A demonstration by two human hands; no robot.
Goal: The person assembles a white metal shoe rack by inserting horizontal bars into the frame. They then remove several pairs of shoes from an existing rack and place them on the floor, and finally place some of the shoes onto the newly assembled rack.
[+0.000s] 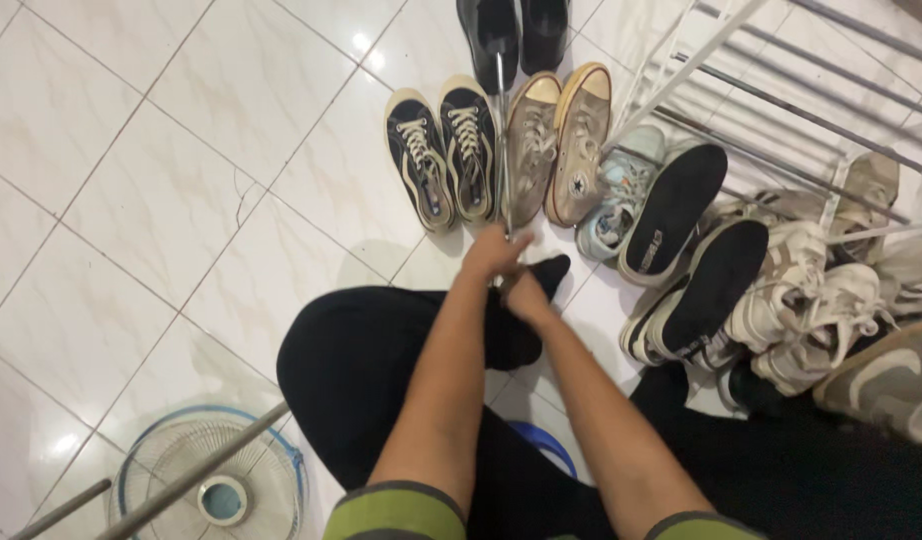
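A white fan (pixel 213 478) lies on the tiled floor (pixel 131 200). Grey sneakers (pixel 811 305) pile beside a white metal rack (pixel 781 100); black shoes (pixel 511 35) sit farther off.

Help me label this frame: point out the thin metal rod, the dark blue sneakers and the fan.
thin metal rod (pixel 502 140), head view, on its shaft between the shoe pairs.
dark blue sneakers (pixel 442 155), head view, where the two inner edges meet.
fan (pixel 221 497), head view, on its round hub.

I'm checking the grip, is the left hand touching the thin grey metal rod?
Touching. In the head view, the left hand closes around the lower end of the thin grey metal rod, with no gap visible.
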